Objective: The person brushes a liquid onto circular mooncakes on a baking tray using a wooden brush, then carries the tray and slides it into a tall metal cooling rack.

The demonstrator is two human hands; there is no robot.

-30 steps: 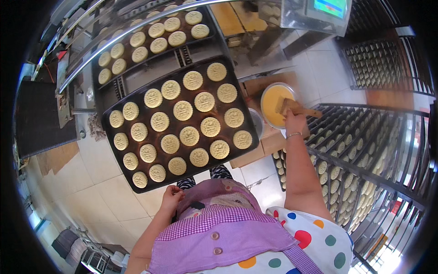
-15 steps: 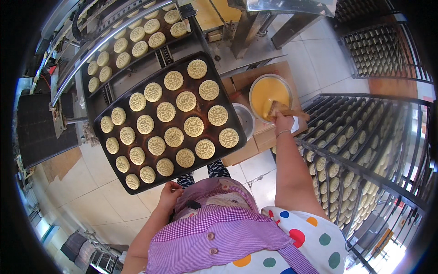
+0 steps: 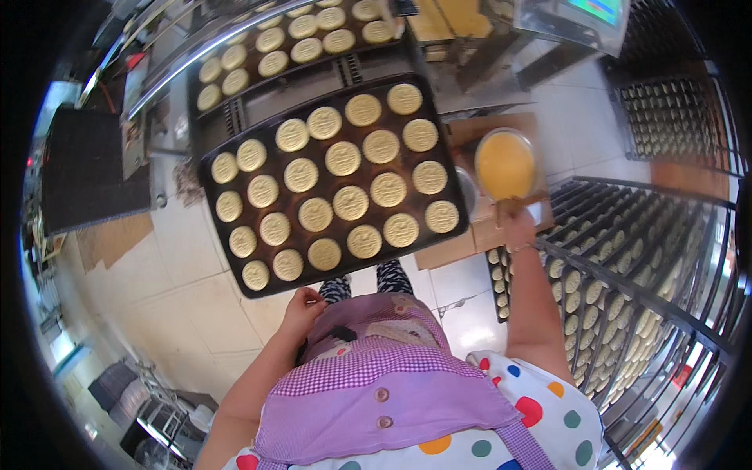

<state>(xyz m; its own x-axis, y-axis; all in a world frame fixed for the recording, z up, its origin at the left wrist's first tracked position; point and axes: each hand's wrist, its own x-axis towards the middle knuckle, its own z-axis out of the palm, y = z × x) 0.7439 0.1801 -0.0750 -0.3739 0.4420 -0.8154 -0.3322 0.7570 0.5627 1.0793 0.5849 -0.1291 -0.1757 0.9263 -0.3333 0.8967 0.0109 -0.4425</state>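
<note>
Head view. Right hand [image 3: 515, 223] reaches out to the right, grip closed around a wooden-handled brush [image 3: 511, 206] at the near rim of a round bowl [image 3: 532, 176]. Brush blurred; cannot tell whether its bristles touch the yellow liquid [image 3: 504, 163] in the bowl. Bowl sits on brown cardboard [image 3: 442, 256], just right of the large dark tray [image 3: 252, 214]. A grey bowl [image 3: 468, 192] shows partly between the two, mostly hidden by the tray's edge.

Tray lies in front of the person, slightly askew, its near-left corner lowest. On it, pale discs [image 3: 350, 203] with raised patterning, four rows of six, flat and mostly apart. What carries the tray is hidden.

Left hand [image 3: 304, 309] hangs just off the tray's near edge, beside the purple apron [image 3: 329, 411]. Fingers curled in, grip partly closed; cannot tell whether it has hold of anything.

Far side: a second tray [image 3: 274, 84] of similar discs under a shiny metal rail [image 3: 205, 59]. Right: a black rack [image 3: 627, 278] with many more discs on its levels. Tiled floor [image 3: 184, 294] to the near left.
</note>
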